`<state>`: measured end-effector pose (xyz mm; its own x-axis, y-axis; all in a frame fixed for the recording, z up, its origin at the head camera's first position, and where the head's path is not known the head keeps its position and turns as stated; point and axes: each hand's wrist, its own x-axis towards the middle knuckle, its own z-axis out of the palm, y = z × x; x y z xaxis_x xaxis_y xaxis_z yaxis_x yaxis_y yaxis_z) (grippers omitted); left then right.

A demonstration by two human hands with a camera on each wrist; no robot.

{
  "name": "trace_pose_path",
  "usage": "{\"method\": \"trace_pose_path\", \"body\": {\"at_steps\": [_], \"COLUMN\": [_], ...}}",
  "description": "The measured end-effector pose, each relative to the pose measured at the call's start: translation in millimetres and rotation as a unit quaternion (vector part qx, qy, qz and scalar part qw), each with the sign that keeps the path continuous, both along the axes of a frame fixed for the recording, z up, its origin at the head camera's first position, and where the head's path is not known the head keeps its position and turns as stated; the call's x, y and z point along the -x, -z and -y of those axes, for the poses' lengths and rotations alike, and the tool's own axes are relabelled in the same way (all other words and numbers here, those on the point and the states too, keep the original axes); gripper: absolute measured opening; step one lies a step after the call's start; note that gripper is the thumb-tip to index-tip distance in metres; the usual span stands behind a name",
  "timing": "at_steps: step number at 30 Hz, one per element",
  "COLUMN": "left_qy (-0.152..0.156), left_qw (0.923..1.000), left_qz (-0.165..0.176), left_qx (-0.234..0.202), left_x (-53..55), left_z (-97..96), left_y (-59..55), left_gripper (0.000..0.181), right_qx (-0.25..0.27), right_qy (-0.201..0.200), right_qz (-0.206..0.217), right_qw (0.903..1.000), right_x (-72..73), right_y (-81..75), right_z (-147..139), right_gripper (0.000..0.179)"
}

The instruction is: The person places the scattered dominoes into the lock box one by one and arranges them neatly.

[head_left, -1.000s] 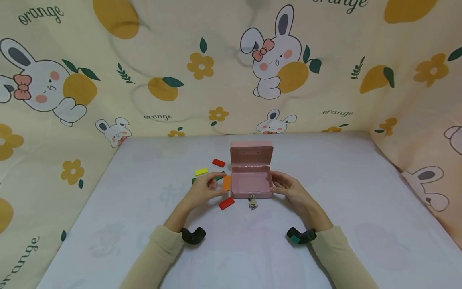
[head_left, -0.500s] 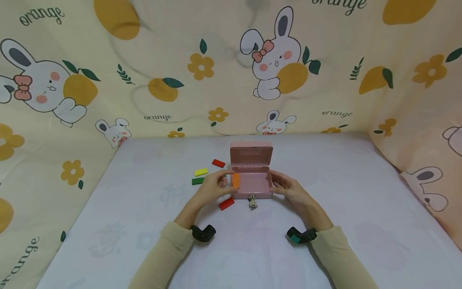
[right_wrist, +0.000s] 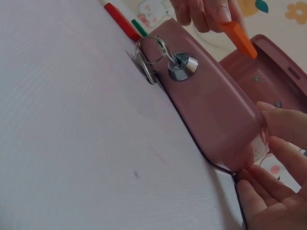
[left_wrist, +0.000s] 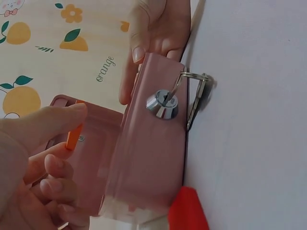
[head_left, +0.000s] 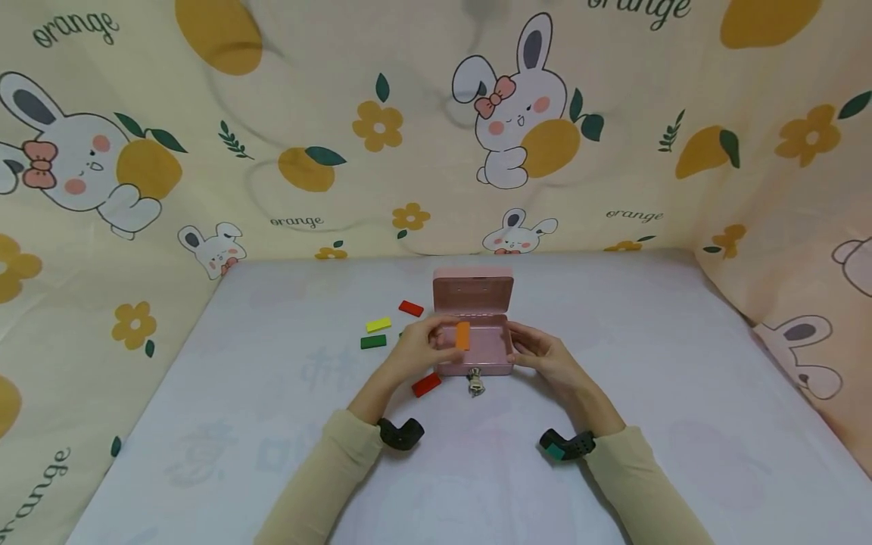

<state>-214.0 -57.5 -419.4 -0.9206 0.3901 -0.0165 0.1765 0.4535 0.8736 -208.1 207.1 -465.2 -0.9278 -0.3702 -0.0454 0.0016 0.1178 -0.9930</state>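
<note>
My left hand [head_left: 421, 348] pinches an orange block [head_left: 462, 336] between thumb and fingertips, holding it upright above the inside of a pink metal cash box [head_left: 490, 369]. The box's lid [head_left: 473, 294] stands raised at the back. In the left wrist view, the thumb and a finger press the orange block [left_wrist: 74, 137] from opposite ends. My right hand [head_left: 545, 352] holds the right end of the box. In the right wrist view, its thumb [right_wrist: 283, 122] is on the upper edge and its other fingers lie along the side wall. A key with a ring [right_wrist: 152, 52] sits in the front lock.
Left of the box lie a yellow block [head_left: 378, 325], a green block [head_left: 373, 342] and a red block [head_left: 411, 308]. Another red block [head_left: 426, 384] lies by the front left corner. A further green piece is mostly hidden behind my left hand. A printed cloth [head_left: 422, 174] hangs behind.
My left hand has moved right with the orange block, from beside the box's left wall to over its inside. The right hand and the box stay in place.
</note>
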Motion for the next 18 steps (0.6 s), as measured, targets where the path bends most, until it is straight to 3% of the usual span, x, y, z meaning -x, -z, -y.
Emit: {"method": "trace_pose_path", "body": {"at_steps": [5, 13, 18], "left_qy": [0.003, 0.017, 0.018], "left_qw": [0.9999, 0.9993, 0.9994], "left_qz": [0.008, -0.034, -0.029], "left_qx": [-0.01, -0.007, 0.008], "left_x": [0.8, 4.4, 4.1], "left_z": [-5.0, -17.0, -25.2], "left_y": [1.7, 9.4, 8.2], "left_gripper": [0.051, 0.05, 0.051], "right_qx": [-0.003, 0.001, 0.005], "right_qy": [-0.002, -0.007, -0.011], "right_qz": [0.005, 0.012, 0.015], "right_qw": [1.0, 0.9999, 0.9998], "right_x": [-0.1, 0.0, 0.1], "right_y": [-0.8, 0.9, 0.9], "right_z": [0.1, -0.9, -1.0], "right_gripper": [0.068, 0.067, 0.067]}}
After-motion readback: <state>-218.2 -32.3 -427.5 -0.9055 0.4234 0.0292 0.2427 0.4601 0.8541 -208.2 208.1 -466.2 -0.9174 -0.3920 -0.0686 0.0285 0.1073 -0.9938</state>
